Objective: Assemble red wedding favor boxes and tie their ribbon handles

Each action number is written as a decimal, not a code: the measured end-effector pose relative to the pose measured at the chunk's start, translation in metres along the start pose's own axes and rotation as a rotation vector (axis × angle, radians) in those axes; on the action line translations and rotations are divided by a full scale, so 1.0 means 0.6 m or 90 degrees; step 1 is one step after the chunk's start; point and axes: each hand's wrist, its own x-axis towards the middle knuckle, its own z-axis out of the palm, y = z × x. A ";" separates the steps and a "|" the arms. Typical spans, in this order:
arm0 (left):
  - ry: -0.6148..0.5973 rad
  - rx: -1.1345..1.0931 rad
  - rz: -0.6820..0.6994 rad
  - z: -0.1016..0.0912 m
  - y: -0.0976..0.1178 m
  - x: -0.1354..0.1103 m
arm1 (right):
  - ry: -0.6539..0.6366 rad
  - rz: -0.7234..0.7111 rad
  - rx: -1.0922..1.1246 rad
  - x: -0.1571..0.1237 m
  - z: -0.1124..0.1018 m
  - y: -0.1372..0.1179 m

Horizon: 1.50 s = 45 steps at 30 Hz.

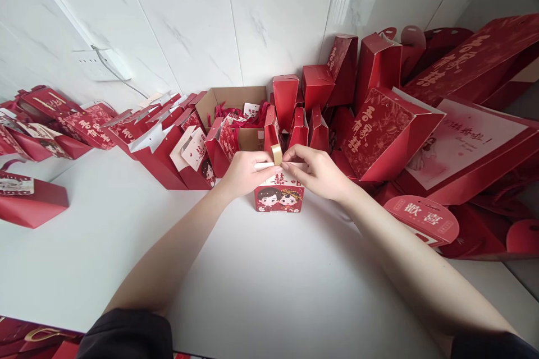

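A small red and white gift box (279,196) with two cartoon figures on its front stands on the white table (269,291). My left hand (244,171) is closed on the box's top left edge. A small gold tape roll (277,154) sits upright between my hands, by the left thumb. My right hand (318,171) pinches the top of the box, fingertips meeting the left hand over the flap. Which hand carries the roll I cannot tell.
An open cardboard carton (236,104) with red items stands behind the box. Red gift bags (160,148) lean in a row to the left, more red boxes and large bags (387,129) pile on the right. A wall socket (101,64) with a cable sits on the tiled wall.
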 end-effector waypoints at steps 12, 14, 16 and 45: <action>-0.033 0.058 0.007 -0.017 0.014 -0.004 | -0.036 0.022 -0.112 0.001 0.004 -0.001; -0.026 0.057 0.012 -0.014 0.016 -0.005 | -0.032 0.033 -0.123 0.000 0.007 -0.002; -0.026 0.058 0.017 -0.012 0.018 -0.006 | -0.026 0.034 -0.119 -0.001 0.007 -0.003; -0.029 -0.059 -0.061 0.003 0.009 -0.005 | 0.027 -0.041 0.094 0.003 0.003 -0.014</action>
